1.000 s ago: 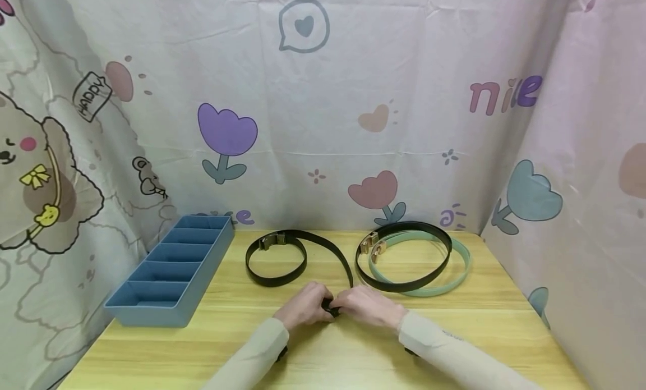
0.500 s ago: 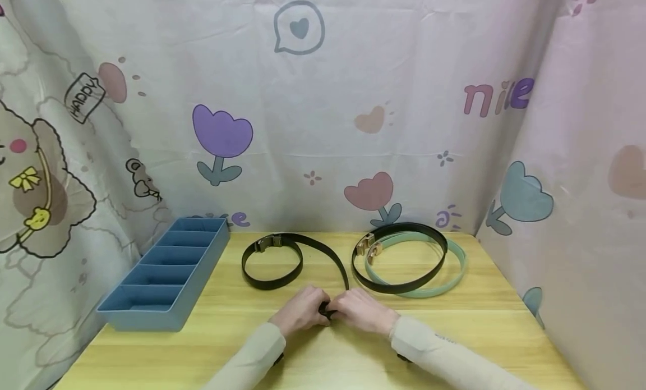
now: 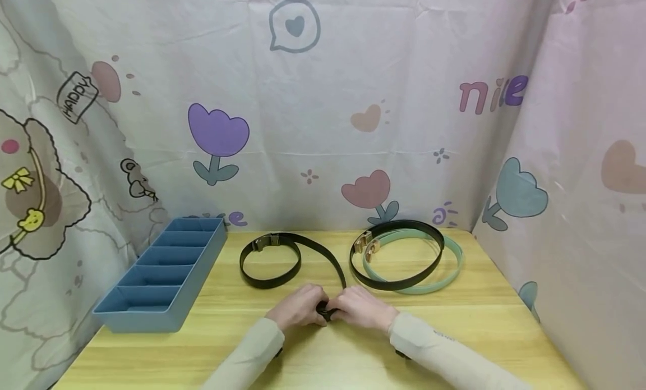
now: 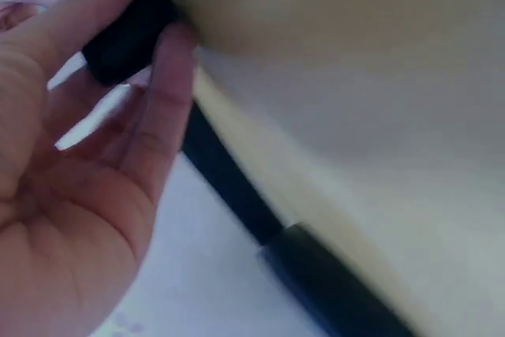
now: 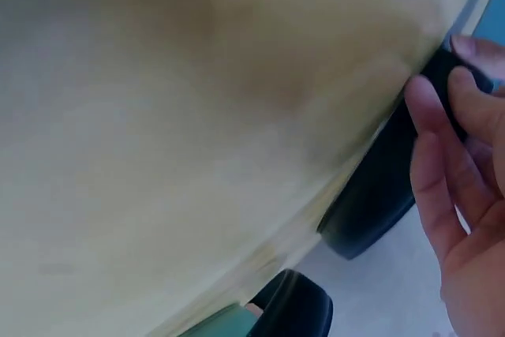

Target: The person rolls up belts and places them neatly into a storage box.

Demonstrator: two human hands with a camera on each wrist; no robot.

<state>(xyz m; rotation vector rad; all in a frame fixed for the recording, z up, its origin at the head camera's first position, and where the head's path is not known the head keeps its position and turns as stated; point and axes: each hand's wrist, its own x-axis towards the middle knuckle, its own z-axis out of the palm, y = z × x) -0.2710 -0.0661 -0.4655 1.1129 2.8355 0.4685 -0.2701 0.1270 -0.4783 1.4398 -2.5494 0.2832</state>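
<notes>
A black belt (image 3: 328, 252) lies on the wooden table, its buckled part forming a ring at the back. From that ring the strap curves forward to my two hands. Its near end is bent into a small coil (image 3: 323, 311) between my fingers. My left hand (image 3: 299, 307) pinches the coil from the left, thumb and fingers around it in the left wrist view. Opposite it, my right hand (image 3: 362, 308) pinches the same strap, as the right wrist view shows. The coil's inside is mostly hidden by the fingers.
A blue tray (image 3: 174, 300) with several compartments stands at the left. Behind my right hand, a second black belt (image 3: 404, 283) with a gold-toned buckle lies over a mint green belt (image 3: 456, 261). A printed curtain (image 3: 303, 126) hangs behind and beside the table.
The head view has drifted slightly, so the scene sits further left. Both hands stay together at the strap's near end, with only small finger movements around the coil.
</notes>
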